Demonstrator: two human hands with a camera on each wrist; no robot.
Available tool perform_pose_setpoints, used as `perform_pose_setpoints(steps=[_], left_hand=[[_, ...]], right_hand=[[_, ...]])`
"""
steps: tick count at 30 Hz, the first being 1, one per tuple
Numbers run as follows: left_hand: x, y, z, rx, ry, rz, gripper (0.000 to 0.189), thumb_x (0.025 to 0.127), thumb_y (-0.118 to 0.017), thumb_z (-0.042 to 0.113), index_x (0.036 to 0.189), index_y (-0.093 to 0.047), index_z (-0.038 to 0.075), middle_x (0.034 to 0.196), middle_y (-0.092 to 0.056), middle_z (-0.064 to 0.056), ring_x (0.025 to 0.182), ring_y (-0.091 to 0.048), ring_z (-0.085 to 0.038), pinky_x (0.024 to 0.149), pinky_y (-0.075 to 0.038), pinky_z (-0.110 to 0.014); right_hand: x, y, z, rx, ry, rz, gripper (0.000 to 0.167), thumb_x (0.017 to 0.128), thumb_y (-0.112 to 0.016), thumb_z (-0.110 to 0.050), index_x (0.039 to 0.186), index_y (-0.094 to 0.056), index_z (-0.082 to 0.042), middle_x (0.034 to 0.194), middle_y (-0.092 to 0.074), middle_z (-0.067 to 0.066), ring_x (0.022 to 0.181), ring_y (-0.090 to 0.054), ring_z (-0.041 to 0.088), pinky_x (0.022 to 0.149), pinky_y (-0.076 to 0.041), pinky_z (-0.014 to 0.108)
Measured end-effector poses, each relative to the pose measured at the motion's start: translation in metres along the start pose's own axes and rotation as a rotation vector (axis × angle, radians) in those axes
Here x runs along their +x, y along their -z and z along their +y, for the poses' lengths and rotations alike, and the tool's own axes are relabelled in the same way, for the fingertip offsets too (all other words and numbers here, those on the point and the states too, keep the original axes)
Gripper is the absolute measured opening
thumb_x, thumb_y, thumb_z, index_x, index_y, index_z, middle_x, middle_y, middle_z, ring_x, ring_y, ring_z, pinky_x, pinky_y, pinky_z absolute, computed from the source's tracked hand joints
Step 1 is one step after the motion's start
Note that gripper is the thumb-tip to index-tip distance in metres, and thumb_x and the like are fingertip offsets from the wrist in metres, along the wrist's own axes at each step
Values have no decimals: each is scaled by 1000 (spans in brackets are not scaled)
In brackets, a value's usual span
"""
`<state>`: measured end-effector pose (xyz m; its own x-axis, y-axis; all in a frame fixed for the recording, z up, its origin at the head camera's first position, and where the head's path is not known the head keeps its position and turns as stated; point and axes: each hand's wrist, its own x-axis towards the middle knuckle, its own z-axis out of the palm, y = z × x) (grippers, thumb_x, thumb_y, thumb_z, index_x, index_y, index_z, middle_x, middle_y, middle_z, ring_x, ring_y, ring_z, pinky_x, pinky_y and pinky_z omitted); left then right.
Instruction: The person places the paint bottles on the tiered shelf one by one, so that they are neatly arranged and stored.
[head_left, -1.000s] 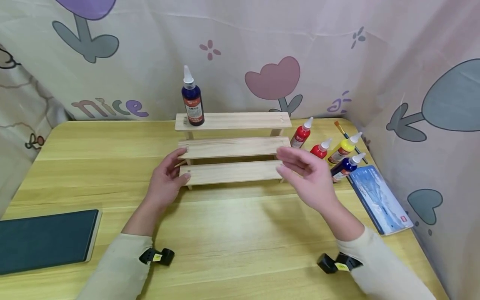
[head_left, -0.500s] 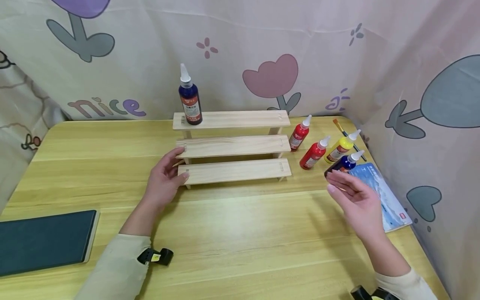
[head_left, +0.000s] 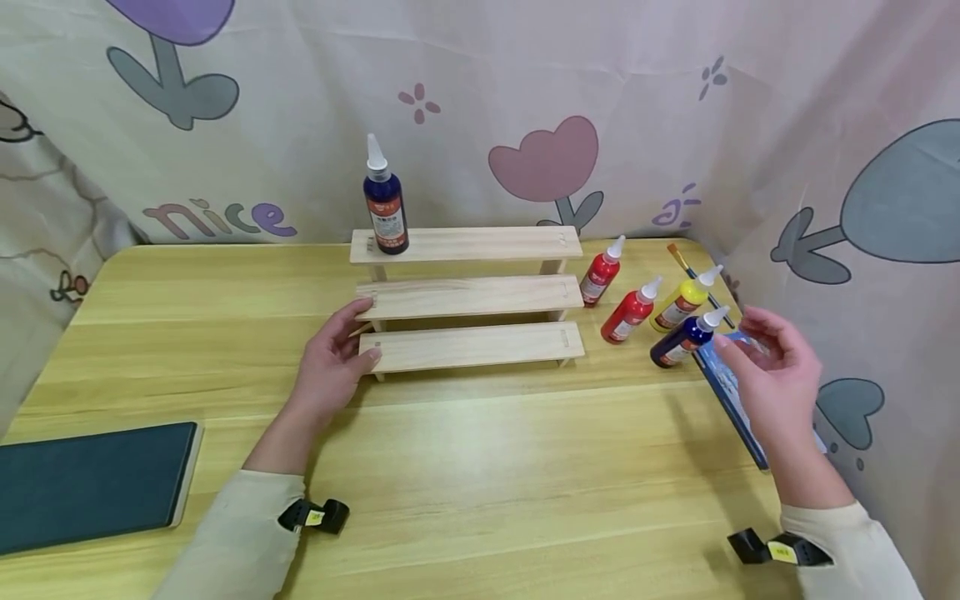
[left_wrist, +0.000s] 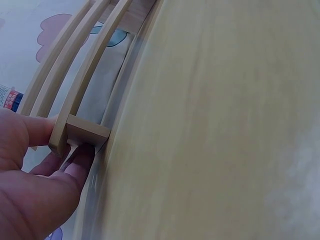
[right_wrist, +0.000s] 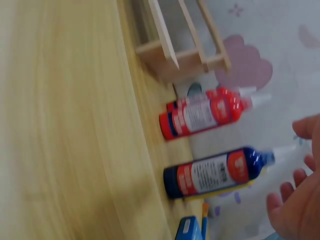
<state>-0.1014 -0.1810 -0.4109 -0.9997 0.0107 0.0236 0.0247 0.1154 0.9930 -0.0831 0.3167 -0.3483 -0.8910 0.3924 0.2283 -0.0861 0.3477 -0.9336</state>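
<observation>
Now the right hand (head_left: 780, 375), fingers parted, has swung from the rack (head_left: 468, 297) to just beside the lower blue bottle (head_left: 681, 342), apparently untouched; reaching seems underway, while the left hand (head_left: 333, 358) grips the rack's end.

Your head view is bright and mostly sharp, with a soft pale glare on the table (head_left: 480, 533) between your left hand (head_left: 330, 371) and right hand (head_left: 780, 375), and a soft-edged shadow below and left of your right hand. Your 2 wrist views look dimmer and softer: the shelf (left_wrist: 86, 72) beyond your left hand bows with distortion, and the blue bottle (right_wrist: 212, 174) near your right hand blurs slightly.
</observation>
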Motion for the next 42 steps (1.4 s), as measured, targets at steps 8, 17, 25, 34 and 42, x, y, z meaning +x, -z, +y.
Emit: perform_pose_setpoints(steps=[8,17,25,34,42], left_hand=[[0,0,-1,1,5,4,71,89,-59,-19,150,-46,17,147,-46,-15,134,-44,-33,114,-32,-43],[0,0,0,-1,7,8,72,89,-59,-20,150,-46,17,144,-47,-16,132,-46,-32,112,-36,-39],[0,0,0,2,6,4,71,90,-59,-19,150,-46,17,145,-47,-16,133,-46,-33,112,-36,-38],[-1,0,-1,-4,12,6,72,90,-59,-19,150,-46,18,146,-46,-15,133,-45,-33,112,-36,-40],[-2,0,1,-7,25,5,71,91,-59,-17,151,-46,19,147,-45,-15,134,-45,-33,113,-34,-45]], right_hand=[[17,-2,20,-204,-67,-117,42,93,-72,-14,134,-64,-9,120,-57,-3,109,-55,13,84,-47,8],[21,-5,27,-224,-117,-93,34,92,-75,-21,123,-69,-8,115,-61,-2,99,-60,9,78,-49,8],[20,-13,28,-192,-92,-71,35,87,-80,-18,119,-71,-8,111,-63,-3,97,-61,9,77,-51,10],[15,-14,29,-171,-127,-69,42,87,-80,-18,126,-71,-8,103,-67,-9,91,-64,6,74,-51,10],[9,-8,11,149,-152,-59,38,84,-80,-6,121,-71,1,99,-71,2,83,-70,10,71,-56,22]])
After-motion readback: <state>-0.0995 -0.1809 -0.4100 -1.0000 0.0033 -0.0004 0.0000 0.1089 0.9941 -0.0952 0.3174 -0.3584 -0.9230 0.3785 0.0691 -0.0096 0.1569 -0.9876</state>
